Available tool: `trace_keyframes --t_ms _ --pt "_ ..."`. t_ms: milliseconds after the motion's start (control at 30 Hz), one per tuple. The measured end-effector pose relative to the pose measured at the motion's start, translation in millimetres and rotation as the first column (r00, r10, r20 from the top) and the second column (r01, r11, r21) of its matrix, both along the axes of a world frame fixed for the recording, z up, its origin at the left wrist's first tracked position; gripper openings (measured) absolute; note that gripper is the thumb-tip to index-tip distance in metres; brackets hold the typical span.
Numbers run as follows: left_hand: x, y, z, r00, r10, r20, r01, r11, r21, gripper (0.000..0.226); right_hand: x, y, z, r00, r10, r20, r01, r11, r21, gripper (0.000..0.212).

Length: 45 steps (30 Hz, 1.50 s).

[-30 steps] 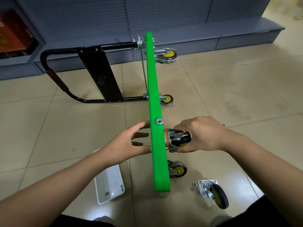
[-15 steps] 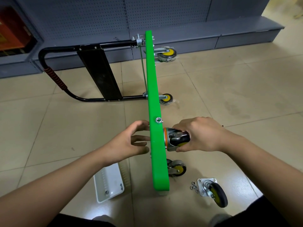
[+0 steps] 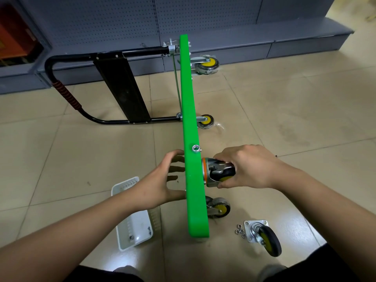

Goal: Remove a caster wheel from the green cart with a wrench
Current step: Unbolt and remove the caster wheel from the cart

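Head view: the green cart [image 3: 192, 127] stands on its edge on the tiled floor, running from the upper centre of the frame down to the lower centre, with its black handle [image 3: 67, 92] lying out to the upper left. Your right hand [image 3: 247, 166], at centre right, has its fingers wrapped around a caster wheel [image 3: 218, 171] that sits against the cart's right face. Your left hand [image 3: 157, 184], at centre left, has its fingers spread and relaxed, touching the cart's left face and gripping nothing. No wrench is in view.

The caster looks rigid, metal and fairly heavy for its size; its swivel fork may turn in your grip, so hold the fork, not the tyre.

At lower left, a white basket [image 3: 133, 216] lies on the floor holding a few small fasteners. At lower right, a loose caster [image 3: 264, 236] rests on the floor beside a cluster of nuts [image 3: 240, 231].
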<state>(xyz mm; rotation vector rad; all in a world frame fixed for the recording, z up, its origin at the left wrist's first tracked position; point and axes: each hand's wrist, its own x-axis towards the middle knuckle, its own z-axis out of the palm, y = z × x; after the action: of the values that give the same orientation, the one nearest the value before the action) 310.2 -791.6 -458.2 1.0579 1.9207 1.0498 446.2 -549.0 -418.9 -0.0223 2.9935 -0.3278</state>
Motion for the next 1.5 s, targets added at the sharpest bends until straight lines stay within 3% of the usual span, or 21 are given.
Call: trace_keyframes --t_ms 333,567,1100,1300,1500 --pt "-2.8 -2.0 -6.4 0.986 0.011 -0.167 -0.013 1.0 -0.015 0.099 -0.4 0.2 -2.8 1.0 -0.005 -0.01 0.005 1.0 -0.009 0.053" --pt "7.4 2.7 -8.0 0.973 0.091 -0.213 -0.083 0.995 0.049 0.089 1.0 0.8 -3.4 1.0 -0.001 -0.015 0.001 1.0 -0.006 0.052" --pt "8.5 -0.3 -11.5 0.958 0.138 -0.252 -0.144 0.989 -0.008 0.074 -1.3 -0.5 -3.8 0.999 0.021 -0.033 -0.02 0.999 0.035 0.055" --pt "3.6 0.7 -8.6 0.942 0.089 -0.324 -0.11 0.993 -0.047 0.074 -0.2 -2.1 -5.1 0.998 0.023 -0.05 -0.021 0.999 0.049 0.056" --pt "-14.5 12.2 18.0 0.893 -0.082 -0.442 -0.018 0.976 -0.217 0.088 -0.9 -2.9 -3.9 0.998 0.028 -0.05 -0.026 0.999 0.041 0.058"
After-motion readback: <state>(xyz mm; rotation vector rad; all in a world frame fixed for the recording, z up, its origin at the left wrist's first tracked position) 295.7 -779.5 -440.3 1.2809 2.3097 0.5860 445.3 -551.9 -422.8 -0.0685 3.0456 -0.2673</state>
